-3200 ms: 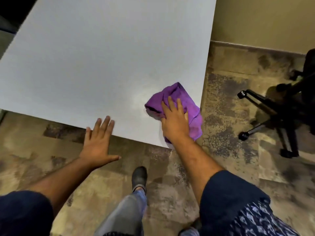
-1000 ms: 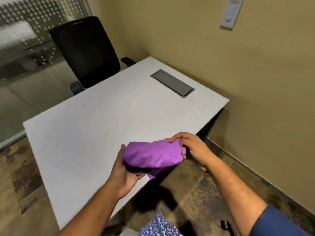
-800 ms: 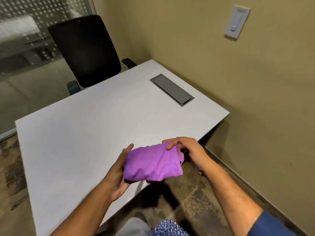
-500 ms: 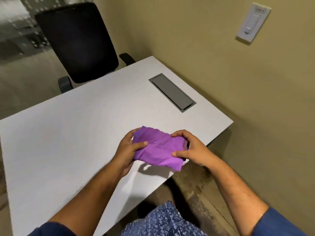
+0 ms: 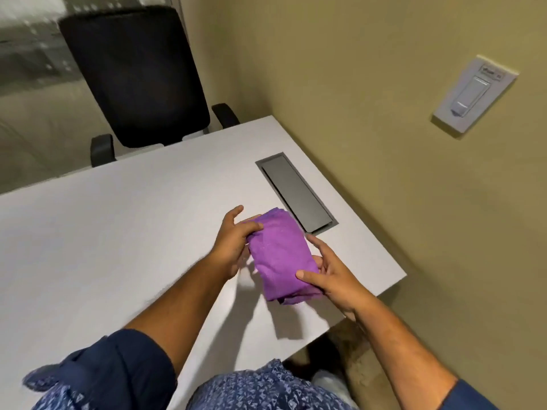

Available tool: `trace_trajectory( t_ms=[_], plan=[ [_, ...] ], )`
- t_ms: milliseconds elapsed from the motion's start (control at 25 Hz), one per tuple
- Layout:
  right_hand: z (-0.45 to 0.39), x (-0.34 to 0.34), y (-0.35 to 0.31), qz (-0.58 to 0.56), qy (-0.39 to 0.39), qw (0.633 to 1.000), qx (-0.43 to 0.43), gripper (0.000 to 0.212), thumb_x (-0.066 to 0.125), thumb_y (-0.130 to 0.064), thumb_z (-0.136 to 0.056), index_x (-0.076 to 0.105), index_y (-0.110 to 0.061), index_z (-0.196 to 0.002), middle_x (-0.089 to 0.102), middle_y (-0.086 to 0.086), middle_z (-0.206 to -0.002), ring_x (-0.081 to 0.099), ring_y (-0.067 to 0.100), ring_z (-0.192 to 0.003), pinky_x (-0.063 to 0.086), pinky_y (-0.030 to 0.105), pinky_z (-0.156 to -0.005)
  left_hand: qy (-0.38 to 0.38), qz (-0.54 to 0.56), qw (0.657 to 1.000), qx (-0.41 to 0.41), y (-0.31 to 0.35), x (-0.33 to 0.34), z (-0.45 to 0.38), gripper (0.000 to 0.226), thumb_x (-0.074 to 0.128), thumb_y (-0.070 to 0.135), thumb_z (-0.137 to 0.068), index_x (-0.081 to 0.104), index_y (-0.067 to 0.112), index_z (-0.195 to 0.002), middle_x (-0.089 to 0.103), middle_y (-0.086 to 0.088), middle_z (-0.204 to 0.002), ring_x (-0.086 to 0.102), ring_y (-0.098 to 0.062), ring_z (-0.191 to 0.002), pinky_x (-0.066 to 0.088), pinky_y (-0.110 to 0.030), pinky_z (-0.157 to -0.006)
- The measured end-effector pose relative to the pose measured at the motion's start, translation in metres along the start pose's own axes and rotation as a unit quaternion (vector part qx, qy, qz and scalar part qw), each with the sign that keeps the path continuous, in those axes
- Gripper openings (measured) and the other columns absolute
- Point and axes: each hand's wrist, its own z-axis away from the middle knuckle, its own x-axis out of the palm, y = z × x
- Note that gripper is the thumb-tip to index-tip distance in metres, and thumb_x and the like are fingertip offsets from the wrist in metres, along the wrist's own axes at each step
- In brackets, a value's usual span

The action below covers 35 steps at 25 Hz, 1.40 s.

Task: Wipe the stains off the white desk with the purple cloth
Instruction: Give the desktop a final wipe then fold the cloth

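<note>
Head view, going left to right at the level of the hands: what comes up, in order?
Bare white desk → left hand → purple cloth → right hand → beige wall. Both hands hold the folded cloth above the desk.

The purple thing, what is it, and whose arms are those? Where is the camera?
The camera sits on a person's head and looks down, so the arms are that person's own. The purple thing is a cloth, folded into a bundle. The left hand and the right hand hold it between them, just above a white desk. Set into the desk is a grey flap. A black chair stands behind it, and a switch is on the wall.
</note>
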Motion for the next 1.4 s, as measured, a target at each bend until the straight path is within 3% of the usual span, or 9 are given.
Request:
trace_trajectory(
  t_ms=[160, 240, 440, 560, 720, 840, 1120, 1280, 1400],
  plan=[
    [-0.044, -0.045, 0.000, -0.028, -0.075, 0.996, 0.050, 0.081, 0.072, 0.008, -0.090, 0.050, -0.042, -0.150, 0.060, 0.012, -0.147, 0.070, 0.032, -0.122, 0.059, 0.053, -0.099, 0.088, 0.096, 0.988, -0.079, -0.044, 0.033, -0.015, 0.044, 0.073, 0.036, -0.097, 0.053, 0.024, -0.133, 0.069, -0.005, -0.130, 0.068, -0.024, -0.104, 0.058, -0.034, -0.074],
    [-0.066, -0.067, 0.007, -0.026, -0.088, 0.992, 0.083, 0.076, 0.074, 0.009, -0.087, 0.057, -0.035, -0.147, 0.055, 0.006, -0.151, 0.071, 0.029, -0.121, 0.058, 0.058, -0.100, 0.102, 0.094, 0.982, -0.130, -0.082, 0.055, -0.010, 0.067, 0.074, 0.053, -0.093, 0.050, 0.018, -0.146, 0.068, -0.008, -0.139, 0.071, -0.027, -0.108, 0.061, -0.035, -0.067],
    [-0.117, -0.101, 0.014, -0.017, -0.136, 0.982, 0.133, 0.088, 0.075, 0.013, -0.084, 0.050, -0.037, -0.152, 0.054, -0.003, -0.150, 0.070, 0.025, -0.124, 0.061, 0.046, -0.096, 0.155, 0.178, 0.967, -0.094, -0.123, 0.101, -0.024, 0.111, 0.081, 0.008, -0.090, 0.008, 0.037, -0.168, 0.048, -0.016, -0.161, 0.074, -0.037, -0.119, 0.066, -0.049, -0.083],
    [-0.142, -0.114, 0.009, 0.020, -0.148, 0.981, 0.125, 0.094, 0.077, 0.014, -0.082, 0.046, -0.037, -0.155, 0.055, -0.007, -0.149, 0.067, 0.021, -0.128, 0.060, 0.044, -0.100, 0.227, 0.020, 0.973, -0.024, -0.111, 0.116, -0.041, 0.085, 0.071, -0.010, -0.089, 0.039, 0.033, -0.154, 0.066, -0.010, -0.136, 0.075, -0.032, -0.113, 0.066, -0.048, -0.089],
    [-0.169, -0.127, 0.029, 0.155, -0.140, 0.964, 0.165, 0.094, 0.081, 0.011, -0.080, 0.041, -0.028, -0.157, 0.053, 0.001, -0.145, 0.064, 0.022, -0.124, 0.062, 0.034, -0.091, 0.181, -0.213, 0.958, -0.062, -0.117, 0.111, -0.055, 0.069, 0.074, 0.016, -0.076, 0.057, 0.025, -0.142, 0.056, -0.004, -0.143, 0.068, -0.025, -0.116, 0.061, -0.041, -0.098],
    [-0.184, -0.142, 0.068, 0.383, -0.161, 0.901, 0.122, 0.088, 0.090, -0.039, -0.074, 0.046, -0.034, -0.151, 0.047, 0.002, -0.143, 0.056, 0.024, -0.129, 0.052, 0.035, -0.107, 0.070, -0.382, 0.911, -0.137, -0.140, 0.107, -0.056, 0.090, 0.066, 0.038, -0.066, 0.050, 0.016, -0.152, 0.045, -0.007, -0.140, 0.051, -0.024, -0.130, 0.040, -0.023, -0.100],
    [-0.169, -0.143, 0.048, 0.513, -0.179, 0.838, 0.052, 0.111, 0.092, -0.046, -0.070, 0.030, -0.030, -0.160, 0.042, 0.004, -0.154, 0.052, 0.028, -0.136, 0.046, 0.022, -0.105, 0.075, -0.350, 0.928, -0.102, -0.159, 0.125, -0.058, 0.109, 0.073, 0.051, -0.070, 0.031, 0.018, -0.165, 0.035, -0.013, -0.164, 0.039, -0.029, -0.152, 0.030, -0.029, -0.125],
    [-0.157, -0.130, 0.026, 0.416, -0.211, 0.880, 0.092, 0.054, 0.074, -0.003, -0.092, 0.049, -0.028, -0.133, 0.058, -0.019, -0.109, 0.065, 0.019, -0.116, 0.042, -0.004, -0.071, 0.072, -0.418, 0.898, -0.116, -0.165, 0.126, -0.061, 0.103, 0.078, 0.050, -0.079, 0.030, 0.023, -0.167, 0.018, -0.013, -0.175, 0.032, -0.036, -0.158, 0.030, -0.040, -0.129],
    [-0.154, -0.135, 0.020, 0.451, -0.165, 0.876, 0.042, 0.054, 0.070, -0.008, -0.095, 0.051, -0.015, -0.146, 0.056, -0.006, -0.120, 0.055, 0.014, -0.113, 0.041, 0.000, -0.081, 0.082, -0.444, 0.887, -0.097, -0.162, 0.125, -0.049, 0.105, 0.066, 0.060, -0.070, 0.039, 0.021, -0.163, 0.031, -0.012, -0.171, 0.040, -0.035, -0.152, 0.036, -0.039, -0.125]
  ],
)
